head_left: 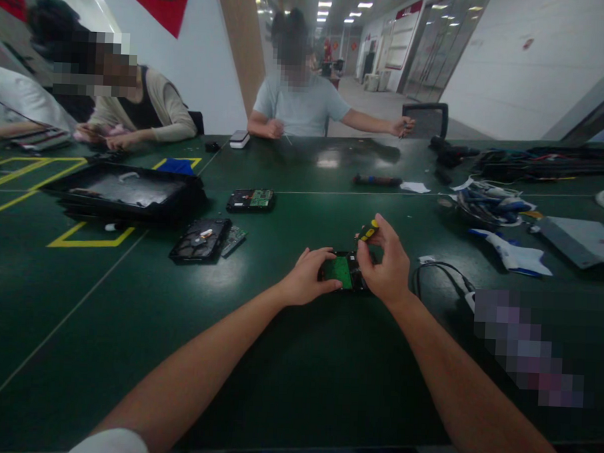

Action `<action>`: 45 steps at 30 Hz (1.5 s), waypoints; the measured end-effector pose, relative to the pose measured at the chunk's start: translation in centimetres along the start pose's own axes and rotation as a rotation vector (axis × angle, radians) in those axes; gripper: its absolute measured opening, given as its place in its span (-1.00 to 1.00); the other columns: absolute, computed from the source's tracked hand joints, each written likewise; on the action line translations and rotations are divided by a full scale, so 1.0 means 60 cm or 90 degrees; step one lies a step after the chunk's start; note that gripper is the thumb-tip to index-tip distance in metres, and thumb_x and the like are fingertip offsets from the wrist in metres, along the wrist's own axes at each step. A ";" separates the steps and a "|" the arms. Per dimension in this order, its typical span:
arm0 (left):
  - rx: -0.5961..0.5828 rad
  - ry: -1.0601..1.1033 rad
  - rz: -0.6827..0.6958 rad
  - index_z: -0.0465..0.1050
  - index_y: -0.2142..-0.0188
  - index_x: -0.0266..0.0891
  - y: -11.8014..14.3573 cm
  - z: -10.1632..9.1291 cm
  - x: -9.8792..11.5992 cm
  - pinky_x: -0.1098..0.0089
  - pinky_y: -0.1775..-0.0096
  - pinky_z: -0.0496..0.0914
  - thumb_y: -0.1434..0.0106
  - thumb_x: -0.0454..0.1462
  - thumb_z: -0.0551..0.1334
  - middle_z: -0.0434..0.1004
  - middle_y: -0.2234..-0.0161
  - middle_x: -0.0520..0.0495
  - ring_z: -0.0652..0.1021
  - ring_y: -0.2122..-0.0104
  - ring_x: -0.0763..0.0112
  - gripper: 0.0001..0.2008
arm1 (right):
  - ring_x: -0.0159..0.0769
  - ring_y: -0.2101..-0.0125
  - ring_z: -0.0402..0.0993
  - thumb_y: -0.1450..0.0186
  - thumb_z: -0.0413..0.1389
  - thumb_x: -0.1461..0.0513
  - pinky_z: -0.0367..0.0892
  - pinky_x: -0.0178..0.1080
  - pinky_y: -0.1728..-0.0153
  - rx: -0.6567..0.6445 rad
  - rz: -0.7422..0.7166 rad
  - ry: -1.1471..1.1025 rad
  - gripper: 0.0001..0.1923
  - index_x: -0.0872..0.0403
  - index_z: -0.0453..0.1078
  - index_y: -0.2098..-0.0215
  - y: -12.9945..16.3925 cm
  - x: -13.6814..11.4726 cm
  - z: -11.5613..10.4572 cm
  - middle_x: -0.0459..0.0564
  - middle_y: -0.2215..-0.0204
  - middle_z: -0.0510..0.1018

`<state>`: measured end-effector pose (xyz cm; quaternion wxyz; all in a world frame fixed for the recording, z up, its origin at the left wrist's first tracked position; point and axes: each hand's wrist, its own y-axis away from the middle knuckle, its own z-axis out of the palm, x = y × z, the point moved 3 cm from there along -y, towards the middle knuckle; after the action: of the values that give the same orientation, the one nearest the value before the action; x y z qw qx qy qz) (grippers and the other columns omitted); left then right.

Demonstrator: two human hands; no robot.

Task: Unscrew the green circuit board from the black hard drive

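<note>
A hard drive lies on the green table in front of me, its green circuit board facing up. My left hand grips its left end, fingers along the far edge and thumb at the near edge. Above the drive's right end, my right hand holds a screwdriver by its black and yellow handle. The screwdriver's tip is hidden, so I cannot tell whether it touches the drive.
Left of the drive are another hard drive, an opened black case and a loose circuit board. A black tray sits farther left. Cables and a grey metal box lie right. Other people sit across the table.
</note>
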<state>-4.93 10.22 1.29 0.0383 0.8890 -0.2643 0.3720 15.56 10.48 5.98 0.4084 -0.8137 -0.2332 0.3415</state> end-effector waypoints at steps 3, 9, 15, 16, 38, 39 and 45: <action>0.003 0.003 -0.002 0.30 -0.26 -0.12 0.000 -0.001 0.000 -0.23 -0.41 -0.09 -0.27 0.02 0.35 0.27 -0.37 -0.24 0.26 -0.39 -0.03 -0.35 | -0.16 0.18 0.65 -0.42 0.14 0.19 0.63 -0.02 0.05 -0.010 0.004 -0.005 -0.32 -0.07 0.06 -0.45 0.000 0.001 0.001 0.13 -0.11 0.55; 0.005 0.004 -0.002 0.31 -0.26 -0.11 0.001 -0.002 0.001 -0.24 -0.41 -0.09 -0.26 0.03 0.36 0.28 -0.37 -0.24 0.28 -0.38 -0.04 -0.35 | -0.11 0.06 0.64 -0.45 0.10 0.18 0.59 0.04 -0.04 -0.065 0.008 -0.038 -0.31 -0.11 -0.01 -0.48 -0.002 0.002 0.002 0.11 -0.24 0.48; 0.003 0.007 -0.001 0.30 -0.26 -0.11 0.001 -0.002 0.001 -0.24 -0.41 -0.10 -0.26 0.02 0.36 0.28 -0.37 -0.24 0.27 -0.39 -0.05 -0.35 | -0.11 0.02 0.62 -0.46 0.08 0.18 0.58 0.04 -0.07 -0.079 0.009 -0.053 -0.31 -0.10 -0.03 -0.49 -0.001 0.005 0.004 0.11 -0.28 0.44; 0.004 0.008 -0.001 0.30 -0.26 -0.11 0.001 -0.002 0.001 -0.24 -0.41 -0.10 -0.26 0.02 0.36 0.28 -0.37 -0.24 0.27 -0.39 -0.04 -0.35 | -0.11 0.03 0.63 -0.46 0.08 0.18 0.58 0.04 -0.06 -0.075 0.009 -0.048 -0.31 -0.10 -0.03 -0.48 -0.001 0.005 0.004 0.11 -0.27 0.45; 0.007 0.004 -0.002 0.30 -0.26 -0.12 0.000 0.000 -0.001 -0.22 -0.41 -0.10 -0.26 0.03 0.36 0.27 -0.37 -0.24 0.26 -0.39 -0.03 -0.35 | -0.17 0.21 0.59 -0.40 0.17 0.17 0.60 0.02 0.07 -0.038 -0.014 0.011 -0.33 -0.11 0.09 -0.42 -0.006 0.000 0.000 0.09 -0.06 0.55; 0.006 0.003 -0.002 0.30 -0.26 -0.12 0.000 0.000 -0.001 -0.23 -0.41 -0.10 -0.26 0.03 0.36 0.27 -0.37 -0.24 0.26 -0.39 -0.03 -0.34 | -0.17 0.22 0.58 -0.40 0.18 0.16 0.60 0.03 0.09 -0.037 -0.018 0.013 -0.33 -0.12 0.11 -0.41 -0.007 -0.001 -0.001 0.08 -0.04 0.55; 0.002 0.003 -0.006 0.28 -0.27 -0.11 0.001 -0.002 0.002 -0.21 -0.42 -0.10 -0.27 0.03 0.35 0.26 -0.38 -0.23 0.27 -0.39 -0.02 -0.34 | -0.14 0.15 0.61 -0.40 0.15 0.20 0.60 0.03 0.04 -0.046 -0.006 -0.016 -0.29 -0.11 0.04 -0.45 -0.006 -0.005 -0.001 0.11 -0.12 0.53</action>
<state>-4.95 10.16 1.42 0.0392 0.8893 -0.2593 0.3746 15.37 10.45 6.43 0.3774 -0.8226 -0.2542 0.3410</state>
